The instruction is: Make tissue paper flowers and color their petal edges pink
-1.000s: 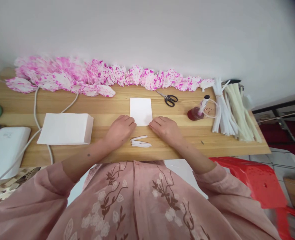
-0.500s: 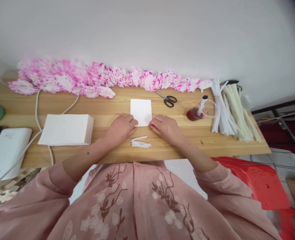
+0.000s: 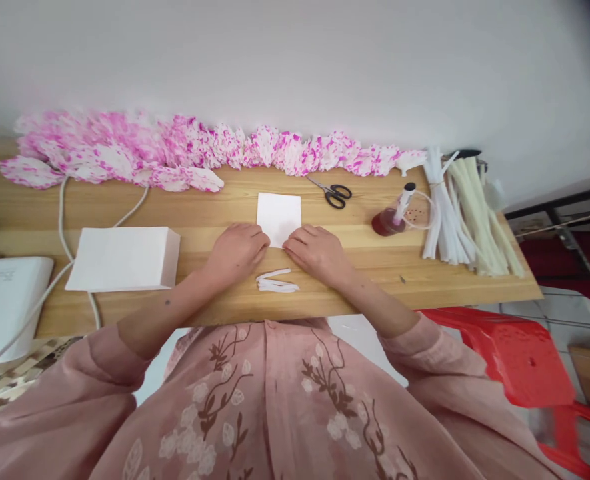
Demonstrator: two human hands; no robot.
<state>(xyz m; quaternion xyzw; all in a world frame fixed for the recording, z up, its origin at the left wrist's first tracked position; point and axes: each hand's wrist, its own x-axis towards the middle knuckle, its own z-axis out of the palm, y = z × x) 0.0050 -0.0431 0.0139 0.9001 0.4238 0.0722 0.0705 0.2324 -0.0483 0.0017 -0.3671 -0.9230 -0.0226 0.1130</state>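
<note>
A small white square of thin paper (image 3: 279, 215) lies flat on the wooden table in front of me. At its near left corner, my left hand (image 3: 239, 250) has its fingers curled and pressed together on the edge. My right hand (image 3: 321, 253) pinches the near edge a little right of the middle, thumb under the fingers. Only a narrow gap parts the two hands. Just nearer to me, several short white strips (image 3: 277, 283) lie in a loose bunch.
Pink-and-white crumpled paper flowers (image 3: 275, 150) line the wall. Black-handled scissors (image 3: 335, 193) lie behind the paper. On the right are a bottle of red liquid (image 3: 389, 221) and bundled white stems (image 3: 445, 220). A white paper stack (image 3: 119, 259), cable (image 3: 65, 220) and power bank (image 3: 12, 300) are left.
My right hand has slid left along the paper's near edge, closer to my left hand. The whole view has shifted slightly; the strips have stayed put.
</note>
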